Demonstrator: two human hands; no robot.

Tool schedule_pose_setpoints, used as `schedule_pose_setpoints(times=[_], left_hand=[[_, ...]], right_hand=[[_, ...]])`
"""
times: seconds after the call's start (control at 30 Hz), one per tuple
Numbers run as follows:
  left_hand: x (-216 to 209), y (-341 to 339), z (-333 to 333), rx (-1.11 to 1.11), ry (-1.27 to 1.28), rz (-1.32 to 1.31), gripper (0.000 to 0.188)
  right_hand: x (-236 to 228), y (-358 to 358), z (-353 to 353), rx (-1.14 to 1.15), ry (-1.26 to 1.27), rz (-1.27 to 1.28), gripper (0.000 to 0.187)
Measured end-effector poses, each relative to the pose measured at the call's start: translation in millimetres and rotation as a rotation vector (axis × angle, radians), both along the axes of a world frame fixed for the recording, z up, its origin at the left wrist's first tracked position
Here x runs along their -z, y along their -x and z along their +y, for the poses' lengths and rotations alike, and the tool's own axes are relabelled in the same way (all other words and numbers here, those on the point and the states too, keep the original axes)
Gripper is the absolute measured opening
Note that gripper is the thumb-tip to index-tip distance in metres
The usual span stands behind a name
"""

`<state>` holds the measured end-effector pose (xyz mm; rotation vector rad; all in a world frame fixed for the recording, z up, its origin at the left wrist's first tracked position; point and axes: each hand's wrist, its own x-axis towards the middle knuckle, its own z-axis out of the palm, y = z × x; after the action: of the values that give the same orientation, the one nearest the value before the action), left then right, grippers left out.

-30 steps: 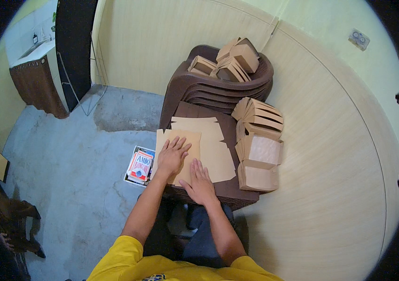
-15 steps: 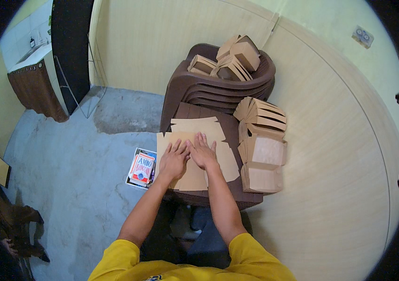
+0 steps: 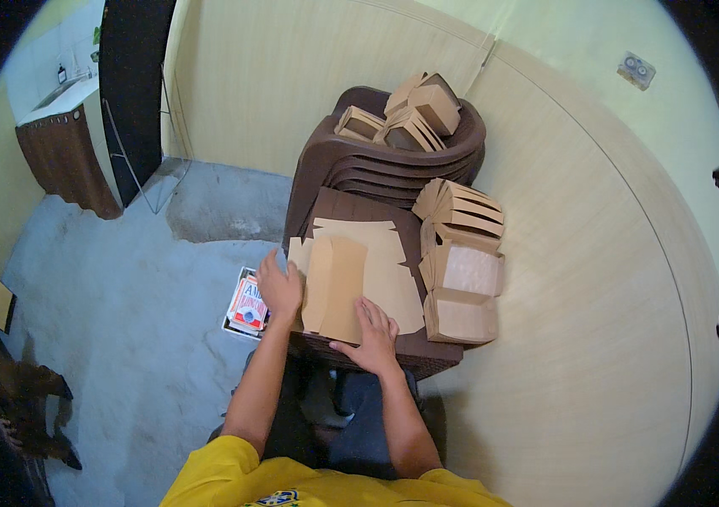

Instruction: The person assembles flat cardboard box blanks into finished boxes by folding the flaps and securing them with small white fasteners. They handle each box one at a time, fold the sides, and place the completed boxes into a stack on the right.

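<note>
On the seat of the stacked brown chairs lies a flat sheet of tan cardboard (image 3: pixel 391 283) with notched edges. A smooth, slightly darker cardboard panel (image 3: pixel 334 283) lies over its left and middle part. My left hand (image 3: pixel 281 286) is at the sheet's left edge, above the side of the small box, fingers stretched and holding nothing. My right hand (image 3: pixel 374 335) rests at the panel's near right corner. Its fingertips touch the cardboard and its thumb is spread away toward the near edge, with nothing gripped.
Several folded cardboard boxes (image 3: pixel 461 270) line the right side of the chair stack (image 3: pixel 309 177). More folded boxes (image 3: pixel 419 110) sit on the chair back. A white box (image 3: pixel 245 308) with a red and white pack is at the left. A wooden wall (image 3: pixel 579 279) curves along the right.
My hands have parted from the middle of the cardboard. The left moved to its left edge, while the right slid back toward its near edge, uncovering the panel.
</note>
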<state>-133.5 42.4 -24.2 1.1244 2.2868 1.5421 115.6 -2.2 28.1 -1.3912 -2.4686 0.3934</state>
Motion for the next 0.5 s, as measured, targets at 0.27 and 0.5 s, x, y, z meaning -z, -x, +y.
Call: schedule_pose_setpoints(times=[0.27,0.5], left_hand=[[-9.4,6.6,-65.2,0.251,0.066,-0.152,0.047],[-40.5,-31.9,-115.5,0.502,0.042,0.255,0.033]], right_hand=[[43.9,-32.9,51.7,-0.014,0.233,0.762,0.053],[50.2,-28.4,111.4,0.531,0.198,1.090,0.038]])
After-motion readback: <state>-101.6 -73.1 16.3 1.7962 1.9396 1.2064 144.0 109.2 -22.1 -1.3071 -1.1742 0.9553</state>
